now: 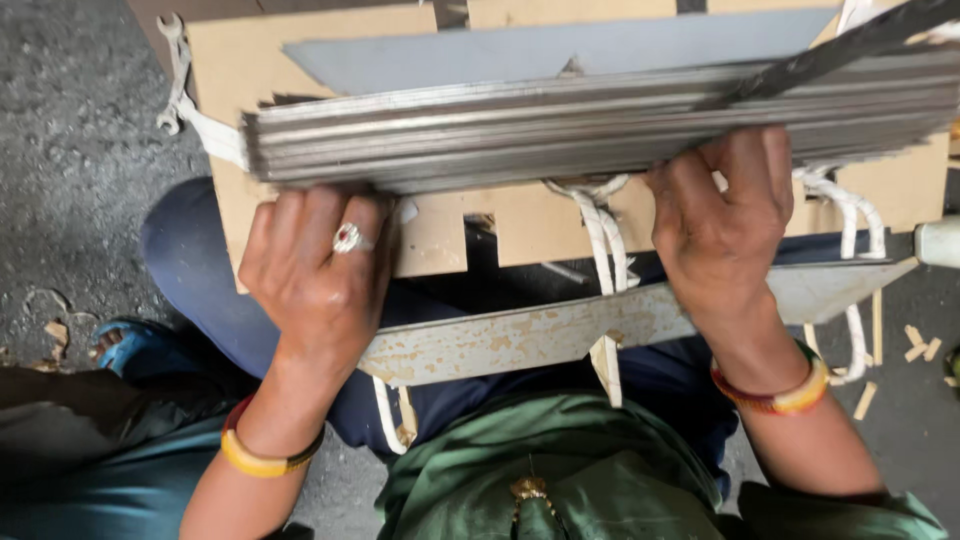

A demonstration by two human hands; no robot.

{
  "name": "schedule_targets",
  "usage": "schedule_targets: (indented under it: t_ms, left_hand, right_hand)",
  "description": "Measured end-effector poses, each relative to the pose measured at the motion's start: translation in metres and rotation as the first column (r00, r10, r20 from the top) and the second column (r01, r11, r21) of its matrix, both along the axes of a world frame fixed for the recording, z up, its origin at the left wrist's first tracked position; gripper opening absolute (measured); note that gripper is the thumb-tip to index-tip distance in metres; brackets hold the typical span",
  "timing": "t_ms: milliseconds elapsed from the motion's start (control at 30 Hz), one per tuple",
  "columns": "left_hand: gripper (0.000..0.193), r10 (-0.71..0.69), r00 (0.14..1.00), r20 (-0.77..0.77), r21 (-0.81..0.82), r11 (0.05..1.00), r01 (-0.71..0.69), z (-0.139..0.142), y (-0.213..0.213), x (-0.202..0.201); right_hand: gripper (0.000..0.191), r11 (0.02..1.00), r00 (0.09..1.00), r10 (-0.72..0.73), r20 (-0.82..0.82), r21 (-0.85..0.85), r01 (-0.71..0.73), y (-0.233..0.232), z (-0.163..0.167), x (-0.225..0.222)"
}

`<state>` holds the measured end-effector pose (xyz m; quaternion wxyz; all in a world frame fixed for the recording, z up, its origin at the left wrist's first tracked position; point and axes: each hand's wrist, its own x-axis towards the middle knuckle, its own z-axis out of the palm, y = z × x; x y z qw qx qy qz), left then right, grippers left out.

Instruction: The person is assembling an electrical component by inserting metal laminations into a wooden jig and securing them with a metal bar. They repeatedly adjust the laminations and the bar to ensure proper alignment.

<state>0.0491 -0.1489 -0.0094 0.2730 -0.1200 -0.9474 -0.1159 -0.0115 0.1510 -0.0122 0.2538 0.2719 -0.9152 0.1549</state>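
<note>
Hands [315,265] [725,215] grip metal strips [600,125] over cardboard [530,225], gritty floor [70,130].

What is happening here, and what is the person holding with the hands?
A seated person grips a thick stack of thin grey metal sheets with both hands. The left hand, with a ring, holds the stack's near edge toward its left end; the right hand holds it further right. The stack rests over a cardboard piece tied with white cord. A worn, pale metal strip lies across the lap.

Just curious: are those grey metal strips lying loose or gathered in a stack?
Gathered: the grey metal strips lie layered edge to edge, gripped by the left hand and right hand.
</note>
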Motion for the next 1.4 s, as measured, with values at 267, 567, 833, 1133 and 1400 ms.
schedule_targets:
  t_ms: [267,567,833,1133,1400]
  left_hand:
    - [0.015,0.026,0.999,-0.043,-0.034,0.999,-0.028,-0.002,0.002,-0.001]
    - [0.016,-0.035,0.996,-0.086,-0.08,0.996,0.029,-0.004,0.007,-0.006]
    - [0.013,-0.092,0.994,-0.062,-0.153,0.985,0.082,0.001,0.011,-0.009]
    - [0.01,-0.043,0.996,-0.076,-0.332,0.943,0.016,0.004,0.024,-0.006]
    - [0.045,0.074,0.993,0.096,-0.145,0.988,-0.059,0.031,0.079,0.048]
  right_hand:
    - [0.016,0.999,0.999,-0.004,-0.035,0.052,0.005,-0.002,0.006,0.001]
    - [0.019,0.999,0.998,-0.034,-0.055,0.021,0.036,0.011,-0.004,0.009]
    - [0.011,0.995,0.992,-0.069,-0.11,0.069,0.077,0.006,0.003,0.009]
    - [0.01,0.987,0.993,-0.051,-0.109,0.147,0.067,0.001,0.012,0.008]
    - [0.024,0.991,0.988,0.061,0.139,0.11,-0.076,0.015,0.05,0.04]
